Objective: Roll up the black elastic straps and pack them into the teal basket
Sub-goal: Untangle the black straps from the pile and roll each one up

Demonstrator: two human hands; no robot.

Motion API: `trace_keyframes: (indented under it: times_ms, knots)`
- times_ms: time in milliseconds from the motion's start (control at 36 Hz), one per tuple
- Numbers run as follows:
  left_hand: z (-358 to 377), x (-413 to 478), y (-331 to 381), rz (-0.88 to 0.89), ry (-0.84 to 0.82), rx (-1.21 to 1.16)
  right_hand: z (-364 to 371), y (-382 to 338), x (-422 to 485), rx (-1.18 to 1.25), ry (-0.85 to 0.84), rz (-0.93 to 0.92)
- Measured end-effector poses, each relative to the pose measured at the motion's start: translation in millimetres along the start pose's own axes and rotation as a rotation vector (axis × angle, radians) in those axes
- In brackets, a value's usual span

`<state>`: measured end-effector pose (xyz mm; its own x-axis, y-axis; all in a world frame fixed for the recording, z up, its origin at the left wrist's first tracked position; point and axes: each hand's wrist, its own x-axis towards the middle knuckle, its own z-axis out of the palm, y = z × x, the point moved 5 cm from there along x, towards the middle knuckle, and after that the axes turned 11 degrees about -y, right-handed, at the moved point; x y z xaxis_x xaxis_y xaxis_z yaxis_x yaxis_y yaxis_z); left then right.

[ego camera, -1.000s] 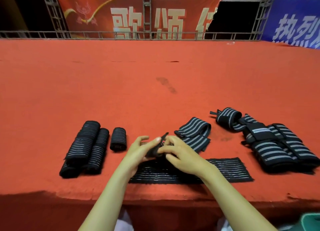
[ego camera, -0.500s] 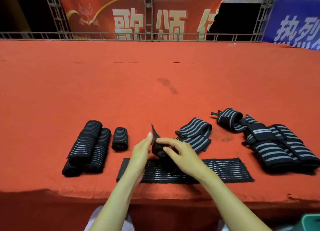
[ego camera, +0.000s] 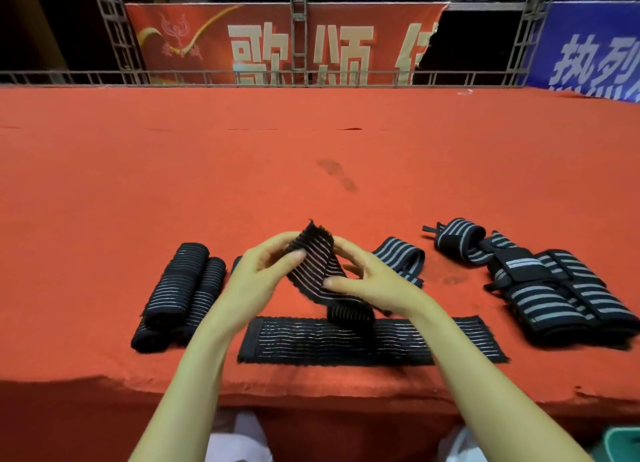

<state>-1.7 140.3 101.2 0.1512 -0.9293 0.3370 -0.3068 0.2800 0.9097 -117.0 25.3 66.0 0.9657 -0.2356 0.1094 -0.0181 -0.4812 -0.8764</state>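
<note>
Left grip (ego camera: 263,271): held strap (ego camera: 313,264) is pinched near its upper end, with the thumb laid on the striped face and the fingers behind. Right grip (ego camera: 372,283): the same strap is pinched lower down, thumb in front, fingers curled behind.

The held strap is raised over the bench (ego camera: 311,143) at centre frame and is not rolled. Its long axis is slanted from upper left to lower right. The frayed free end is pointed up and the lower end is lapped over a flat strap (ego camera: 287,340).

The flat strap is laid out full length along the near edge, its long axis left to right, and is partly masked by both forearms. The material is ribbed black elastic with thin pale lengthwise stripes.

Rolled straps (ego camera: 180,288) are set side by side at centre left as tight cylinders. Another roll is mostly hidden behind the left grip. A folded strap (ego camera: 403,255) is noted just behind the right grip. A loose heap (ego camera: 554,288) with broader grey stripes is piled at centre right.

The bench is covered in red felt, with a dark stain (ego camera: 336,174) at centre. Only a corner of the teal basket (ego camera: 625,444) is seen at lower right, below the bench edge. A red banner (ego camera: 242,39), a blue banner (ego camera: 588,53) and a metal truss (ego camera: 298,29) are ranged along the top.
</note>
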Motion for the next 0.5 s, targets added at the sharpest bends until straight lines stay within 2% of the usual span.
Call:
trace_keyframes:
  times_ms: [56,167,250,389,500]
  knots:
    - [-9.2,4.0,6.1,0.024,0.049,0.027,-5.3,-5.7,7.0,-0.008,0.031,0.023]
    - [-31.5,5.9,9.4,0.040,0.257,0.017,-21.7,-14.7,10.7,-0.045,0.108,0.017]
    - [-48.5,1.3,2.0,0.018,0.435,-0.077,-22.7,-10.0,5.6,-0.098,0.060,0.067]
    - [-64.7,-11.3,-15.9,0.010,0.649,-0.150,-33.5,15.1,-9.0,-0.474,0.068,0.193]
    - [-70.0,-20.7,-38.7,-0.057,0.692,-0.138,-60.8,17.5,-24.7,-0.823,0.296,0.296]
